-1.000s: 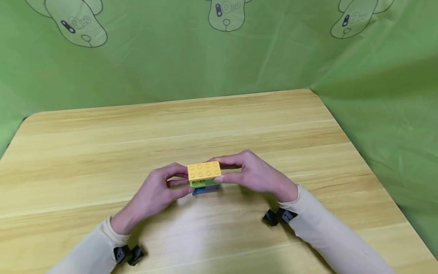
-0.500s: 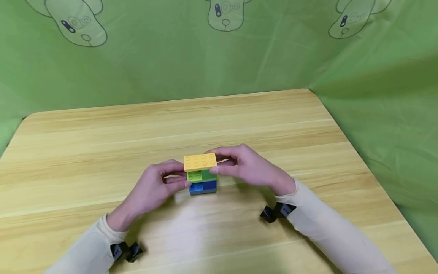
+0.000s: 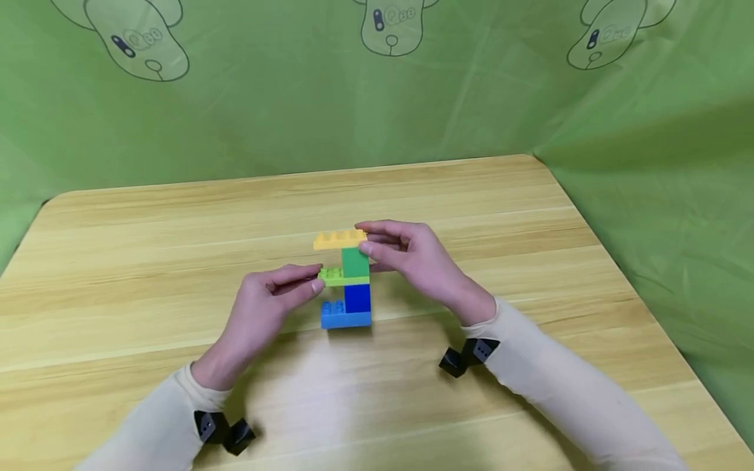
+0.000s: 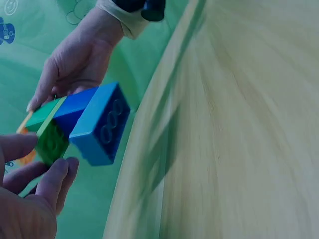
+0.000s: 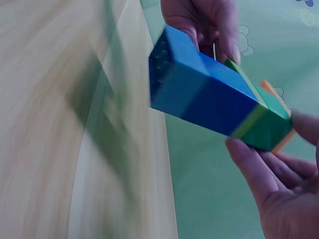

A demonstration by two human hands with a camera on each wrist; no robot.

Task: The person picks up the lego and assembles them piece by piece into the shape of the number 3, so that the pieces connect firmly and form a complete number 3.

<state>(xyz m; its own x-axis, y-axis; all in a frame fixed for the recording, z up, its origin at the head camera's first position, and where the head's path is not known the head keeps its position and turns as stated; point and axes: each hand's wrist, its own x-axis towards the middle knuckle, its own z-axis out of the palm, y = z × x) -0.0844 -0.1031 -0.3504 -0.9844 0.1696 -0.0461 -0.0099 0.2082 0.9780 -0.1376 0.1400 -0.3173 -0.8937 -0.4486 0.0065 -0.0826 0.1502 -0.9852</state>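
Note:
Both hands hold a tower of toy building bricks up off the table, its underside showing in the left wrist view. From the bottom come a light blue brick [image 3: 346, 320], a dark blue brick [image 3: 357, 298], a thin lime plate [image 3: 341, 280], a green brick [image 3: 355, 263] and a yellow plate [image 3: 338, 240]. The lighter blue, lime and yellow pieces jut out to the left. My left hand [image 3: 265, 314] pinches the lime plate's free end between thumb and fingers. Near the top right, my right hand [image 3: 424, 268] grips the green brick and the yellow plate's end.
Beneath the tower lies a wooden table [image 3: 177, 261]; its shadow falls there in both wrist views. A green curtain [image 3: 283, 111] with printed dog heads hangs behind the table and down its right side. Small black devices [image 3: 465, 356] sit at both wrists.
The tower has risen and tilted back, so its front side now shows instead of the yellow top. Both hands moved with it, the right one higher; the left now pinches only the lime plate.

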